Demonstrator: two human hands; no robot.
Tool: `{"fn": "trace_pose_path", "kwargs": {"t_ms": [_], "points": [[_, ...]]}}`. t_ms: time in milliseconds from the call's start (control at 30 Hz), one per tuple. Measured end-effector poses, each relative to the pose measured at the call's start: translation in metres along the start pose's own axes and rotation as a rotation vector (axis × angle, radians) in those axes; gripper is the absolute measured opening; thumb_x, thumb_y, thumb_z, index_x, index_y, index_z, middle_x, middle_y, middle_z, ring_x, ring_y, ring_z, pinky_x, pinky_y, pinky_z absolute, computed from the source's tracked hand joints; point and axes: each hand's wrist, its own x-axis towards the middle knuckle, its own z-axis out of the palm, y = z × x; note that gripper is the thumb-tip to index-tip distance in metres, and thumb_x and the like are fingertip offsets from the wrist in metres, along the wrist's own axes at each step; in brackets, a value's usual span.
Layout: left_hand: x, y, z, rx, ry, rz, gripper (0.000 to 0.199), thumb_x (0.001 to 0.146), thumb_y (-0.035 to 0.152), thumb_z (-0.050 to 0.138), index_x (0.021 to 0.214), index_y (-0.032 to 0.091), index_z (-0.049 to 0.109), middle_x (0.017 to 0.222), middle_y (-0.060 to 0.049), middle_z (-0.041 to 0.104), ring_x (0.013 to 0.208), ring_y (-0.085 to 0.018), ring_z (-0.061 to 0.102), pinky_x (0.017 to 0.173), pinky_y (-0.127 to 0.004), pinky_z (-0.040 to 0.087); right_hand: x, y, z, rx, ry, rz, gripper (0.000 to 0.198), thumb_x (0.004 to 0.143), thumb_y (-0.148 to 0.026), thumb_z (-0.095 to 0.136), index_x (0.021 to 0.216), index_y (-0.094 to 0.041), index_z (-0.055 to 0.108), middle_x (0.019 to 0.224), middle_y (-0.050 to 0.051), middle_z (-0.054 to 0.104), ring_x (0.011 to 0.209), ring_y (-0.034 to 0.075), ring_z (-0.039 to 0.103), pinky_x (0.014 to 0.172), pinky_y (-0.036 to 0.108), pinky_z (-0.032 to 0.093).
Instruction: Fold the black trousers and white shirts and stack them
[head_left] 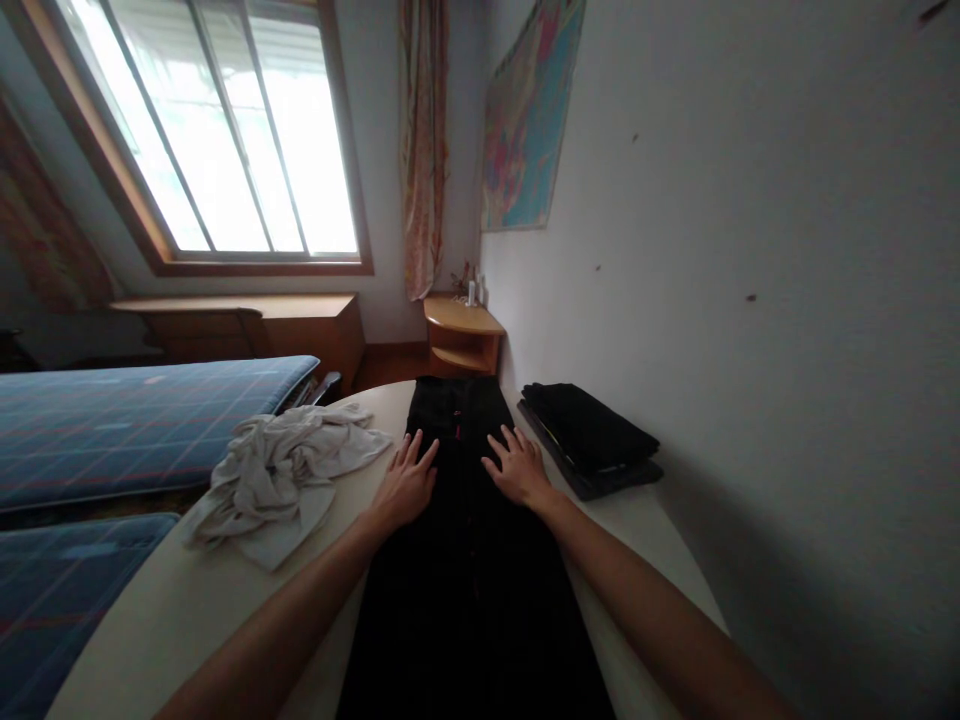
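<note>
A long black garment, which looks like a pair of trousers (472,590), lies spread lengthwise on a pale round table (142,620). Small reddish marks show near its far end. My left hand (409,480) rests on its left edge with fingers spread. On the opposite edge, my right hand (516,465) lies flat, its fingers also apart. Neither hand grips the cloth. A stack of folded dark clothes (592,435) sits just right of my right hand. To the left of my left hand is a crumpled whitish cloth (292,475).
Blue plaid mattresses (150,425) stand close by the table's left side. A white wall (750,400) borders the right. Beyond the table are a wooden corner shelf (465,318), a desk (300,308) and a bright window (225,130).
</note>
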Motion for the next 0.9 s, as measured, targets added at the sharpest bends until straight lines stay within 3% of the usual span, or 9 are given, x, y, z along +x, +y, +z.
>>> {"fn": "trace_pose_path", "kwargs": {"t_ms": [133,233,400,500,600,700,800,900], "points": [[-0.050,0.034,-0.014,0.011,-0.185,0.078,0.056,0.097,0.043,0.047,0.151,0.033,0.039,0.163,-0.008,0.026,0.150,-0.038,0.017,0.117,-0.064,0.019,-0.046,-0.013,0.000,-0.014,-0.083,-0.169,0.060,0.099,-0.052,0.038,0.154,-0.026,0.037,0.162,0.009,0.028,0.152,0.030,0.013,0.120,0.055,0.005],[-0.086,0.057,-0.030,0.003,-0.288,0.140,0.061,0.097,0.045,0.046,0.155,0.030,0.032,0.164,-0.009,0.022,0.150,-0.039,0.012,0.117,-0.065,0.018,-0.073,-0.019,-0.006,0.031,-0.112,-0.317,0.052,0.101,-0.039,0.038,0.152,-0.029,0.040,0.160,0.008,0.034,0.149,0.029,0.023,0.119,0.052,0.016],[-0.132,0.089,-0.064,-0.067,-0.418,0.243,0.063,0.096,0.038,0.047,0.156,0.029,0.029,0.164,-0.008,0.021,0.151,-0.036,0.012,0.118,-0.063,0.020,-0.094,-0.026,-0.026,0.051,-0.101,-0.489,0.042,0.098,-0.020,0.042,0.134,-0.024,0.062,0.141,0.008,0.057,0.131,0.024,0.050,0.110,0.037,0.038],[-0.147,0.101,-0.082,-0.150,-0.497,0.307,0.069,0.094,0.036,0.052,0.157,0.032,0.023,0.165,-0.007,0.014,0.151,-0.033,0.008,0.120,-0.061,0.019,-0.096,-0.031,-0.031,0.035,-0.088,-0.492,0.038,0.095,-0.016,0.044,0.125,-0.024,0.068,0.126,0.009,0.064,0.115,0.022,0.059,0.101,0.034,0.045],[-0.155,0.108,-0.096,-0.206,-0.556,0.336,0.083,0.087,0.036,0.062,0.158,0.036,0.019,0.165,-0.006,0.005,0.151,-0.036,0.005,0.119,-0.064,0.016,-0.098,-0.035,-0.026,0.083,-0.030,-0.414,0.035,0.095,-0.017,0.046,0.121,-0.025,0.069,0.121,0.007,0.066,0.114,0.021,0.059,0.099,0.034,0.046],[-0.157,0.110,-0.104,-0.240,-0.613,0.366,0.095,0.080,0.036,0.070,0.158,0.037,0.016,0.165,-0.008,0.004,0.150,-0.038,0.004,0.117,-0.068,0.014,-0.108,-0.035,-0.018,0.147,-0.005,-0.386,0.040,0.096,-0.019,0.046,0.132,-0.024,0.062,0.133,0.007,0.062,0.124,0.021,0.054,0.106,0.036,0.044],[-0.159,0.110,-0.109,-0.241,-0.642,0.403,0.105,0.077,0.036,0.074,0.159,0.028,0.009,0.165,-0.012,0.005,0.150,-0.039,0.004,0.117,-0.068,0.015,-0.131,-0.033,-0.016,0.140,-0.022,-0.429,0.049,0.095,-0.019,0.045,0.144,-0.017,0.049,0.147,0.011,0.052,0.138,0.024,0.044,0.116,0.043,0.035],[-0.169,0.106,-0.112,-0.243,-0.617,0.493,0.088,0.081,0.024,0.068,0.155,0.020,0.021,0.165,-0.013,0.013,0.151,-0.034,0.012,0.120,-0.060,0.021,-0.168,-0.033,-0.022,0.131,-0.030,-0.422,0.050,0.094,-0.020,0.046,0.144,-0.015,0.048,0.152,0.012,0.046,0.143,0.027,0.037,0.118,0.050,0.032]]}}
